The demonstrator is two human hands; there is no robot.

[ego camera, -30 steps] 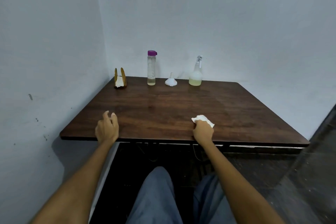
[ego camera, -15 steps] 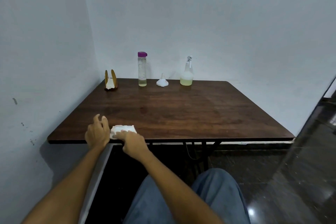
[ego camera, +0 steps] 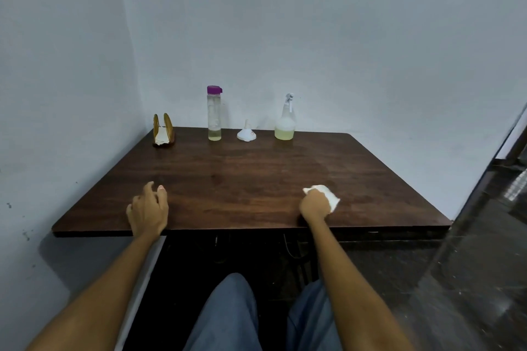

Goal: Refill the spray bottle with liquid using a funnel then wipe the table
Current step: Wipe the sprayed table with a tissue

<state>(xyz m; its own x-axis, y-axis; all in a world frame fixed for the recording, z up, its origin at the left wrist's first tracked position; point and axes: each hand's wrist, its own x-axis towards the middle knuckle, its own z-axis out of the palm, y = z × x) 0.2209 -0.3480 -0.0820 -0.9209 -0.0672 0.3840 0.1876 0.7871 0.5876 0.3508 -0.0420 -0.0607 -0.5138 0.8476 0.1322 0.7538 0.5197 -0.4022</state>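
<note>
The right hand is gripping a tissue near the table's front edge; the left hand is resting loosely curled near the front-left corner.

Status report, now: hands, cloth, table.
Right hand grips white cloth on table, near front edge. Left hand rests open on table. Spray bottle, funnel at back, well apart.
</note>
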